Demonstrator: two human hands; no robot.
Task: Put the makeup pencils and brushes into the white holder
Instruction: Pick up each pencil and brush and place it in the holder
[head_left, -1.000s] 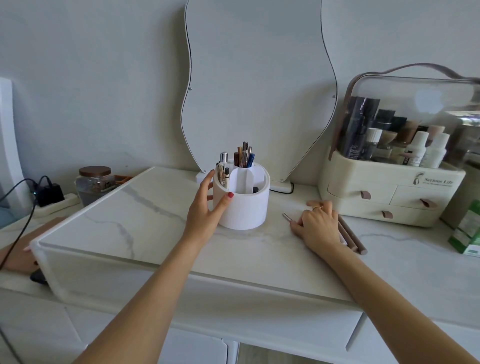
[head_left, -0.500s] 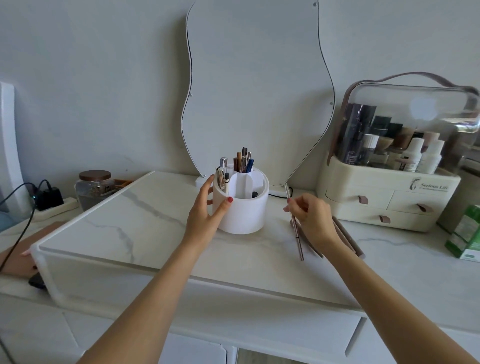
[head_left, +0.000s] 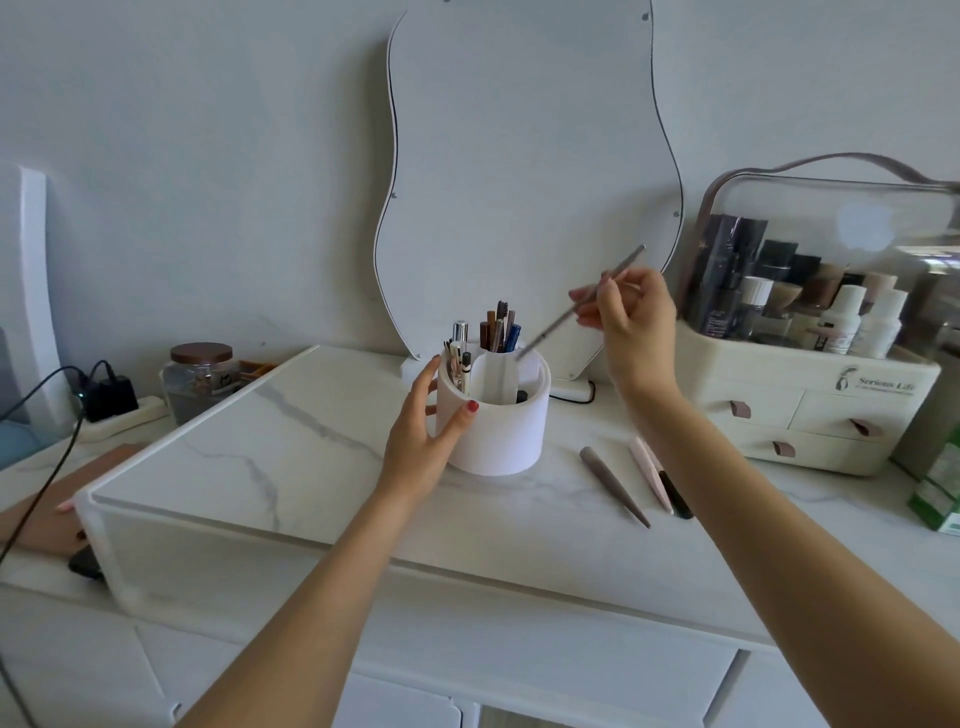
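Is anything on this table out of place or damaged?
A grey-brown pencil, a pink pencil and a black pencil lie loose on the marble top, right of the white holder. Nothing looks spilled or damaged.

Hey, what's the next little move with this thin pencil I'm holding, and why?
Probably lower it and let go: the right hand pinches the thin pencil tilted, lower tip at the rim of the white holder, which the left hand grips.

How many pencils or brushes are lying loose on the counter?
3, right of the white holder: taupe one, pink one, black one; the forearm may hide more.
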